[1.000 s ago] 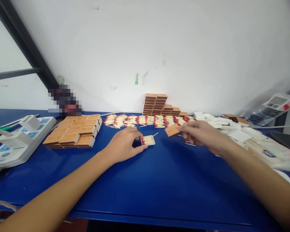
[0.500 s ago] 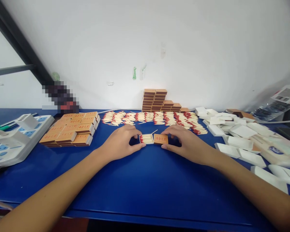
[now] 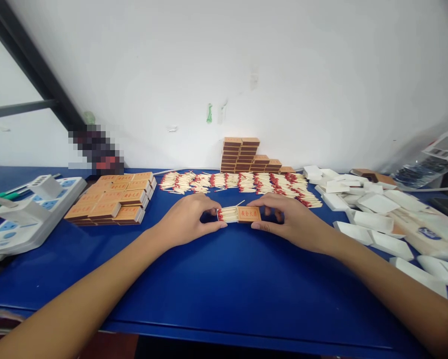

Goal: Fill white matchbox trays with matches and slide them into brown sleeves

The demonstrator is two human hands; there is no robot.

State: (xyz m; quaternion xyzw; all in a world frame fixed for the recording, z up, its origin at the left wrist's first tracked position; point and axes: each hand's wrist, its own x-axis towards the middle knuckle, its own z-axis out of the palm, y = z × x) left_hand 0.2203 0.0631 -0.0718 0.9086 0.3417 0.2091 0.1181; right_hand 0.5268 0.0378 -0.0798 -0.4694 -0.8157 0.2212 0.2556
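Between thumb and fingers, my left hand grips the left end of a white matchbox tray filled with red-tipped matches. My right hand pinches an orange matchbox sleeve with red printed characters. The tray's right end meets the sleeve's left opening, and both are held just above or on the blue table; I cannot tell which. One match sticks up at a slant behind the tray's right end. Beyond my hands lies a long spread of loose matches.
Orange matchboxes are stacked at the left, beside a white power strip. More matchboxes stand in steps against the wall. White empty trays pile up at the right, near a plastic pack. The blue table extends toward me.
The tray and sleeve have come slightly closer together, with the tray's right end now at or just inside the sleeve. Both hands keep their grips; the view has shifted a little.
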